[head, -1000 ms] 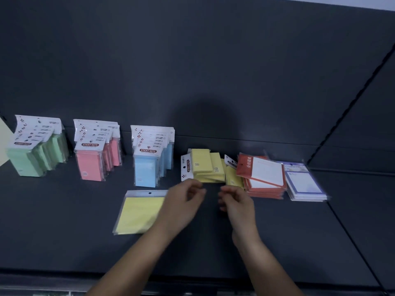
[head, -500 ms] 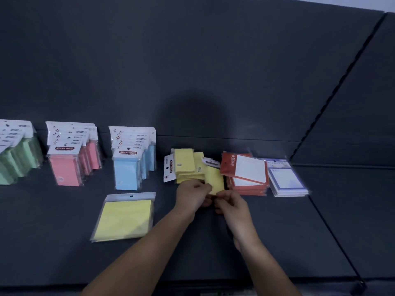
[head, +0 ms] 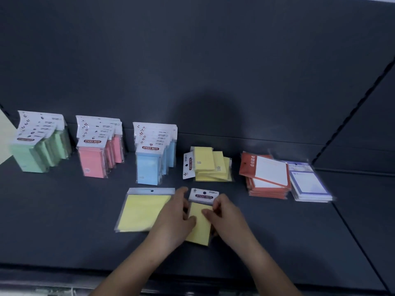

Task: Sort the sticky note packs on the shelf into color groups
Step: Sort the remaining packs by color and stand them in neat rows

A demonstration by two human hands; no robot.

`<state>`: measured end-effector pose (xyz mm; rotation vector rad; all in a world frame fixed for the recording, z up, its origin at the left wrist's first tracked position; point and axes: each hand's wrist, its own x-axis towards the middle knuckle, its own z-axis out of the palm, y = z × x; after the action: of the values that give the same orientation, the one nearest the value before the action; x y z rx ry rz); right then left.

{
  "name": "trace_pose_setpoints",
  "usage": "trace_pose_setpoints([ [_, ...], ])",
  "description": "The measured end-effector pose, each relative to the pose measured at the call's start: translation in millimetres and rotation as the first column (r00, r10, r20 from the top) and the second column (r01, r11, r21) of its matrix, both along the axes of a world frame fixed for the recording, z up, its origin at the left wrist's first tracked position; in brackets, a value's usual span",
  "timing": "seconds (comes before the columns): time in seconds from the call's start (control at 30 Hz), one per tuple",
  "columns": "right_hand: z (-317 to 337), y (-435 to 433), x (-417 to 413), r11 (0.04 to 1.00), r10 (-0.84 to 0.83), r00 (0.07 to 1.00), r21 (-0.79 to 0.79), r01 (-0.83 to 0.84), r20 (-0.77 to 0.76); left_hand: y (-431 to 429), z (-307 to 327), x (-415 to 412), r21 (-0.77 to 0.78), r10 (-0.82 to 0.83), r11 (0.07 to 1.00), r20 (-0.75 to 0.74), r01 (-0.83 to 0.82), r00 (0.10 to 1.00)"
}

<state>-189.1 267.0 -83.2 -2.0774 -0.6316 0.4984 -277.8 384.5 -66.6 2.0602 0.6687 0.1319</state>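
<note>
1. Most of the sorting looks done. On the shelf [head: 64, 221], three upright rows stand in a line across the left half of the frame: green packs [head: 30, 159] at far left, pink packs [head: 92, 161] next, and blue packs [head: 147, 169] near the centre.
2. The yellows look unfinished. A loose yellow pile [head: 211, 165] lies flat just right of the blue row, its packs askew on one another and one white header sticking out at its left.
3. A wide yellow pack [head: 141, 212] lies flat, alone, below the blue row.
4. The yellow pack [head: 199, 225] is at lower centre, just right of the wide one and below the pile, its header pointing up the frame. Whether it rests on the shelf or is lifted, I cannot tell.
5. The left hand [head: 173, 218] holds its left edge, thumb across the face, fingers fairly straight alongside.
6. The right hand [head: 228, 214] pinches its right edge, fingers curled near the header.
7. At right, orange pads [head: 269, 174] form one flat stack, with purple pads [head: 307, 184] touching its right side; each looks grouped.
8. Left to do, I judge: gather the yellows into one tidy group.
9. No bin or tray shows. Each pack sits in a clear sleeve.
</note>
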Motion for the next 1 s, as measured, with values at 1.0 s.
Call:
trace_pose_setpoints([
  [1.0, 23.5, 19.4, 26.2, 0.722, -0.156, 0.883, 0.558, 0.408, -0.443, 18.5, 25.8, 56.2, -0.611, 0.293, 0.789, 0.285, -0.063, 0.913],
])
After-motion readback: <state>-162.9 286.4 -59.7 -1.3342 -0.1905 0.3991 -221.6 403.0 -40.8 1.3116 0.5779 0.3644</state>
